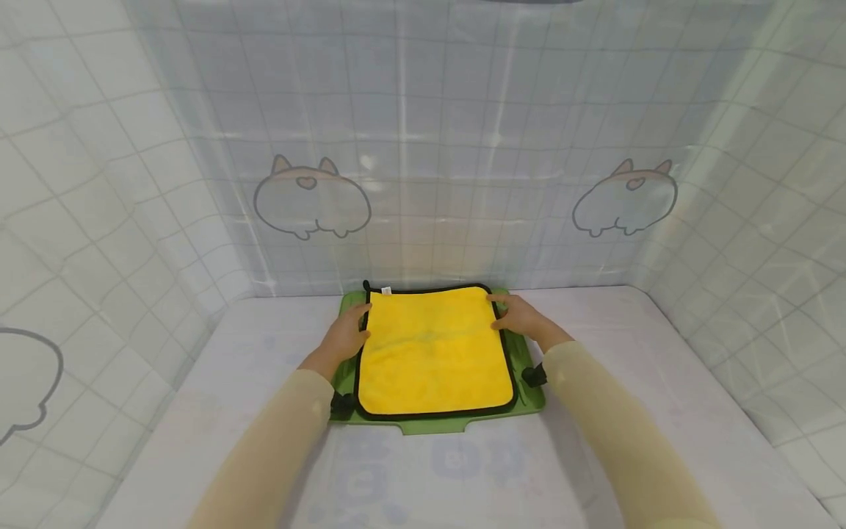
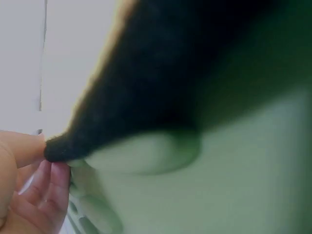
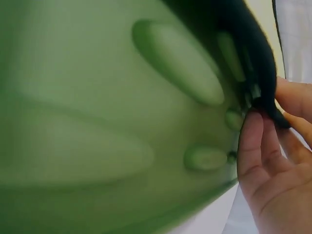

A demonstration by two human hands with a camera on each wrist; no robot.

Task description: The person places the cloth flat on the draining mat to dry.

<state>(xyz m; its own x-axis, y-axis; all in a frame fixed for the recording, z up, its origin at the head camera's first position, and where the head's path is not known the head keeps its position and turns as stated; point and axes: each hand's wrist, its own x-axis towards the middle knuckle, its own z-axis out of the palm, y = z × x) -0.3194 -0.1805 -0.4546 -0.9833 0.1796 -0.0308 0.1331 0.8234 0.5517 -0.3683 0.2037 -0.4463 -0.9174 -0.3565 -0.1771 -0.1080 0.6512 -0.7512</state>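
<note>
A yellow cloth (image 1: 432, 360) with black edging is spread over a green tray (image 1: 433, 426) and hides most of it. A small loop and a white tag show at its far left corner. My left hand (image 1: 340, 339) pinches the cloth's left edge; in the left wrist view, the thumb lies above the black edging (image 2: 146, 78) and the fingers below. On the opposite side, my right hand (image 1: 526, 322) pinches the right edge, fingertips at the dark border (image 3: 261, 58). Both wrist views show the edging standing over the tray's surface, which has oval raised shapes (image 3: 180, 61).
The tray lies on a pale table (image 1: 615, 411) with faint printed lettering. Behind it hangs a grid-patterned sheet (image 1: 456, 147) with dog drawings, and similar sheets enclose the left and right sides. A black wrist camera (image 1: 534, 375) sits by the right sleeve.
</note>
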